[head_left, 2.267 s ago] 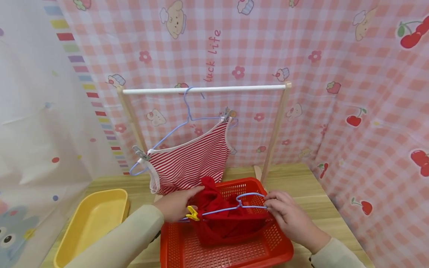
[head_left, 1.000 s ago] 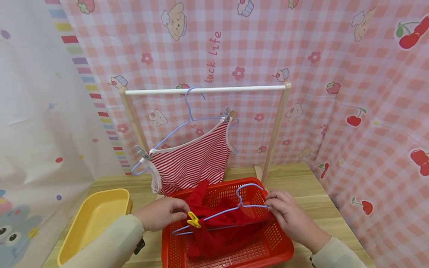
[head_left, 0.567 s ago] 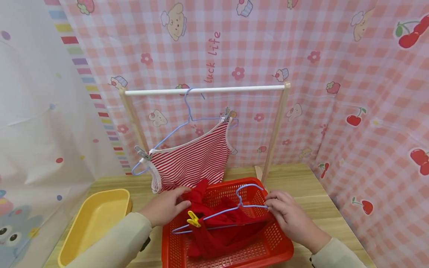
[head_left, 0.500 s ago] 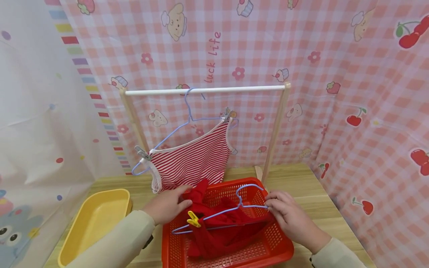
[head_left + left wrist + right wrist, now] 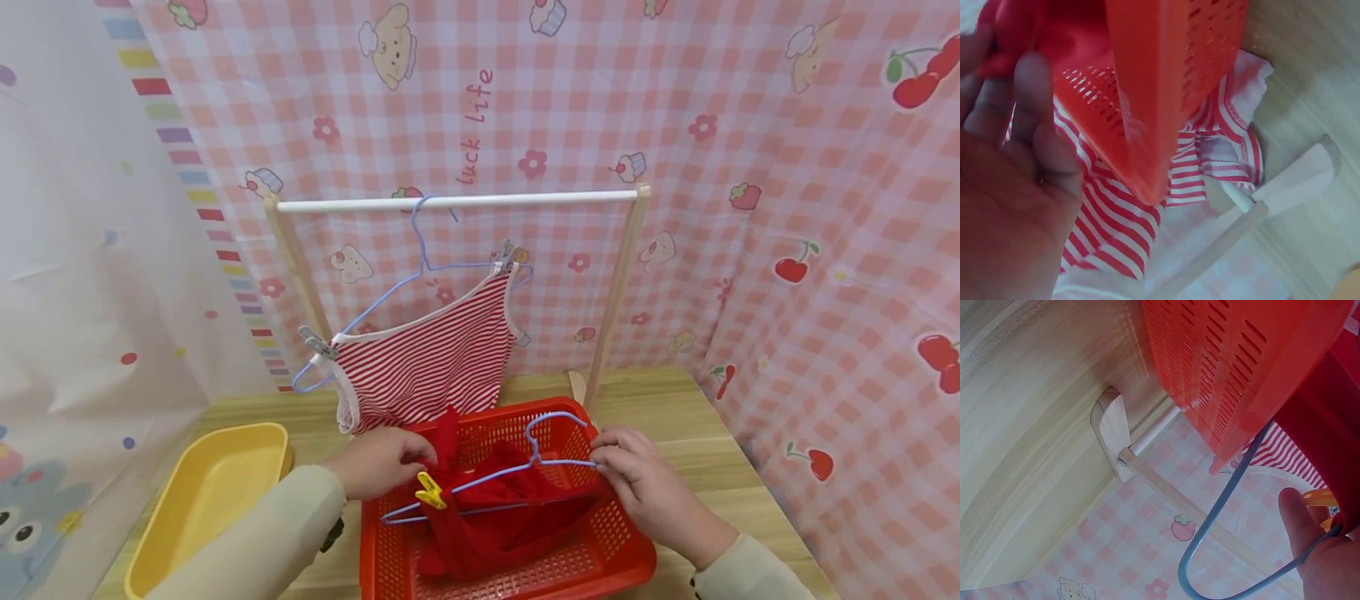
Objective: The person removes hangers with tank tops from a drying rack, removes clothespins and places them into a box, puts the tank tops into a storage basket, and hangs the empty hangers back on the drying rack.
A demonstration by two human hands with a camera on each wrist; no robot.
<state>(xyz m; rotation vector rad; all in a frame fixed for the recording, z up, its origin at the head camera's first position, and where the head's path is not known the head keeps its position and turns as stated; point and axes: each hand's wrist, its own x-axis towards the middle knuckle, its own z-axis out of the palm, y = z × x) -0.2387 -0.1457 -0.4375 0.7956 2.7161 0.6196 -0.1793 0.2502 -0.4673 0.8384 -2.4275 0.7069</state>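
A blue wire hanger (image 5: 487, 478) lies across a dark red garment (image 5: 480, 542) over the red basket (image 5: 641, 562). On the hanger's left arm a yellow clothespin (image 5: 431, 490) clips the red cloth. My left hand (image 5: 375, 462) is just behind the clothespin, its thumb and fingertips pinching a fold of the garment; the left wrist view shows red cloth (image 5: 1016, 31) at those fingers. My right hand (image 5: 648, 492) grips the hanger's right end together with the cloth. In the right wrist view an orange-yellow clip (image 5: 1321, 498) shows beside the right hand's fingers.
Behind the basket, a striped red-and-white top (image 5: 427, 358) hangs by grey clips from another blue hanger (image 5: 390, 292) on a white rod (image 5: 540, 198). Wooden posts (image 5: 618, 292) carry the rod. A yellow tray (image 5: 213, 492) stands at left on the wood-grain table (image 5: 675, 417).
My left hand has gone from the hanger's left end, past the clothespin, to the cloth behind it, its spread fingers now drawn together there. The right hand keeps its hold in place.
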